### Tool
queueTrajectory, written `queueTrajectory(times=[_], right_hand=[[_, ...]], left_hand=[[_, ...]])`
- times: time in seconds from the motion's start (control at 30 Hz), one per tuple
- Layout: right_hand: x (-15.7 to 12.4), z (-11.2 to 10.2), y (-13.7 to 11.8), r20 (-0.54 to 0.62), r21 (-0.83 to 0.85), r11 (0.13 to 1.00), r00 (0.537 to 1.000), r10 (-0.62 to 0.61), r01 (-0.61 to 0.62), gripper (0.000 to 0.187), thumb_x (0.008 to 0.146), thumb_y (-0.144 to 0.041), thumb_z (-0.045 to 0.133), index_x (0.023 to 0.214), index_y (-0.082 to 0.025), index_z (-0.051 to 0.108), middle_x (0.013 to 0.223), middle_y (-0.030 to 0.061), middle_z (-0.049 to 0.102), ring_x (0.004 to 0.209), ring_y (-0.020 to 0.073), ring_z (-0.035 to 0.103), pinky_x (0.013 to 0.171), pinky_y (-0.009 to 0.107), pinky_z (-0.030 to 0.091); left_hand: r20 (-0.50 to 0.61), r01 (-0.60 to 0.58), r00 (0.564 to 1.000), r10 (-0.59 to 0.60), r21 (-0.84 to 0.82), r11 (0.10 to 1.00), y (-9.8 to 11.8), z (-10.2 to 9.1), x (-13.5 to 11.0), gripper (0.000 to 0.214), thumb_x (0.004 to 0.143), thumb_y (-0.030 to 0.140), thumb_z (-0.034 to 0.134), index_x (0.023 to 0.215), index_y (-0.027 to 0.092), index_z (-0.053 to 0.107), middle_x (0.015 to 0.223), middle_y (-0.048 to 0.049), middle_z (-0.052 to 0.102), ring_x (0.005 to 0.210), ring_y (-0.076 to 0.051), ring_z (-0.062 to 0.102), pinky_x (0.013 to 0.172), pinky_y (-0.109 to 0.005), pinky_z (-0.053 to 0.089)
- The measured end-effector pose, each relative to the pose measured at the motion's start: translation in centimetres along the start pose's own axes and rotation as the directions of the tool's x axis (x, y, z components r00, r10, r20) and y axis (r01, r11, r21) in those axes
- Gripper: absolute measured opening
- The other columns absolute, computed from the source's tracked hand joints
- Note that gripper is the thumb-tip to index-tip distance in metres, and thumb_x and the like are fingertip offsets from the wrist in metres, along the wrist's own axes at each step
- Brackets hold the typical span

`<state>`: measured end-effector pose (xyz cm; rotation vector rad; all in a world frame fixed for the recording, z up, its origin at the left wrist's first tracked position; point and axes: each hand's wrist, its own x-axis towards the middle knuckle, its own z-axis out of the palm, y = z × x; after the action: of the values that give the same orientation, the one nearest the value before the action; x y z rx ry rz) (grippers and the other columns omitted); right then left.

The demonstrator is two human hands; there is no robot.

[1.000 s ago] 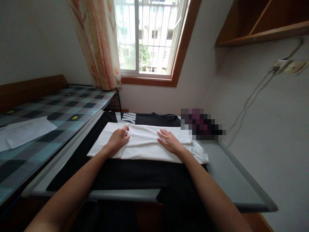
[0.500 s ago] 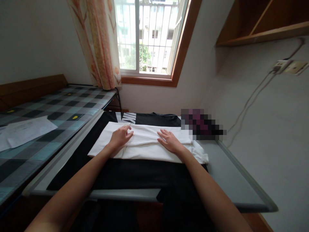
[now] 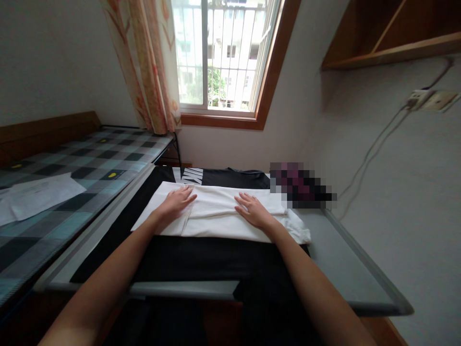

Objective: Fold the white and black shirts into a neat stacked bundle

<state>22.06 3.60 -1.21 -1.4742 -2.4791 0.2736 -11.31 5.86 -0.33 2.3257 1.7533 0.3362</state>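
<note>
The black fabric (image 3: 201, 262) is lying across the grey rimmed surface (image 3: 334, 262) nearest the person; beyond it, approx 12 o'clock, the white folded cotton garment (image 3: 216, 227) is sitting on top. Risk, imo: uneven pressure could be sliding its loose top layer askew. The left hand (image 3: 175, 204) & right hand (image 3: 254, 211) are pressing flat on it, wrists low, fingers spread, gripping nothing.
</note>
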Motion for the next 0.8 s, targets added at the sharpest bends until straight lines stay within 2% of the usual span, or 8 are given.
queueTrajectory(times=[0.07, 0.13, 0.23, 0.33, 0.43, 0.57, 0.67, 0.8], right_hand=[[0.0, 0.0, 0.1, -0.001, 0.0, 1.0, 1.0, -0.005, 0.005, 0.058, 0.097, -0.051, 0.035, 0.144, -0.017, 0.044, 0.154, 0.0136, 0.031, 0.143, 0.0279, 0.026, 0.115, 0.047, 0.021], [0.0, 0.1, 0.1, -0.001, 0.004, 1.0, 1.0, -0.008, 0.008, 0.059, 0.097, -0.051, 0.035, 0.144, -0.018, 0.044, 0.154, 0.0134, 0.031, 0.143, 0.028, 0.026, 0.115, 0.047, 0.021], [0.0, 0.0, 0.1, 0.0, 0.008, 1.0, 1.0, -0.009, 0.009, 0.059, 0.097, -0.051, 0.035, 0.144, -0.017, 0.043, 0.154, 0.0136, 0.032, 0.143, 0.0284, 0.025, 0.115, 0.047, 0.02], [0.0, 0.0, 0.0, -0.002, 0.012, 1.0, 1.0, -0.003, 0.003, 0.058, 0.097, -0.051, 0.035, 0.144, -0.017, 0.044, 0.154, 0.0135, 0.032, 0.143, 0.0287, 0.025, 0.115, 0.047, 0.02], [0.0, 0.0, 0.0, -0.004, 0.016, 1.0, 1.0, -0.004, 0.004, 0.058, 0.096, -0.051, 0.036, 0.144, -0.017, 0.044, 0.153, 0.0136, 0.032, 0.143, 0.0285, 0.026, 0.115, 0.047, 0.021], [0.0, 0.1, 0.1, -0.019, 0.006, 1.0, 1.0, -0.016, 0.016, 0.058, 0.096, -0.051, 0.035, 0.143, -0.017, 0.045, 0.153, 0.014, 0.033, 0.142, 0.0277, 0.027, 0.114, 0.047, 0.022], [0.1, 0.2, 0.0, -0.035, -0.027, 1.0, 0.999, 0.013, -0.014, 0.057, 0.098, -0.051, 0.031, 0.142, -0.019, 0.046, 0.152, 0.0133, 0.035, 0.141, 0.0274, 0.029, 0.114, 0.048, 0.022], [0.2, 0.4, -0.3, -0.062, -0.112, 0.987, 0.992, 0.112, -0.118, 0.058, 0.098, -0.052, 0.025, 0.143, -0.021, 0.043, 0.153, 0.0132, 0.034, 0.142, 0.0288, 0.027, 0.113, 0.053, 0.019]], left_hand=[[0.004, -0.06, 0.998, 0.061, -0.133, 0.989, -1.7, -1.6, 0.1, 0.062, 0.095, 0.053, 0.029, 0.138, 0.014, 0.049, 0.143, -0.0105, 0.05, 0.132, -0.023, 0.046, 0.109, -0.033, 0.033], [-0.077, -0.025, 0.997, 0.014, -0.142, 0.99, -3.6, -2.6, 0.1, 0.06, 0.094, 0.053, 0.029, 0.134, 0.015, 0.054, 0.137, -0.0095, 0.056, 0.128, -0.023, 0.049, 0.107, -0.032, 0.036], [-0.194, 0.068, 0.979, -0.067, -0.001, 0.998, -5.5, -2.4, 0.2, 0.058, 0.094, 0.051, 0.033, 0.133, 0.014, 0.055, 0.145, -0.0108, 0.046, 0.139, -0.027, 0.033, 0.113, -0.038, 0.028], [-0.131, 0.158, 0.981, -0.141, 0.128, 0.979, -6.0, -1.3, 0.2, 0.063, 0.094, 0.053, 0.032, 0.142, 0.015, 0.046, 0.152, -0.0131, 0.034, 0.143, -0.032, 0.023, 0.114, -0.048, 0.024], [-0.072, 0.184, 0.982, -0.174, 0.197, 0.963, -5.6, -0.7, 0.0, 0.066, 0.093, 0.058, 0.03, 0.146, 0.02, 0.039, 0.155, -0.0124, 0.031, 0.144, -0.034, 0.02, 0.113, -0.054, 0.021], [-0.103, 0.193, 0.979, -0.174, 0.224, 0.955, -4.1, -0.6, -0.2, 0.065, 0.094, 0.058, 0.028, 0.145, 0.021, 0.041, 0.154, -0.0131, 0.031, 0.144, -0.036, 0.018, 0.111, -0.062, 0.014], [-0.11, 0.082, 0.992, -0.06, 0.214, 0.973, -2.1, 0.0, -0.4, 0.062, 0.094, 0.056, 0.03, 0.145, 0.021, 0.041, 0.155, -0.0124, 0.029, 0.144, -0.036, 0.017, 0.111, -0.063, 0.011], [-0.048, -0.137, 0.988, 0.147, 0.162, 0.977, 0.5, 1.5, -0.4, 0.062, 0.092, 0.058, 0.037, 0.145, 0.026, 0.04, 0.157, -0.0065, 0.025, 0.146, -0.029, 0.016, 0.115, -0.053, 0.012]])
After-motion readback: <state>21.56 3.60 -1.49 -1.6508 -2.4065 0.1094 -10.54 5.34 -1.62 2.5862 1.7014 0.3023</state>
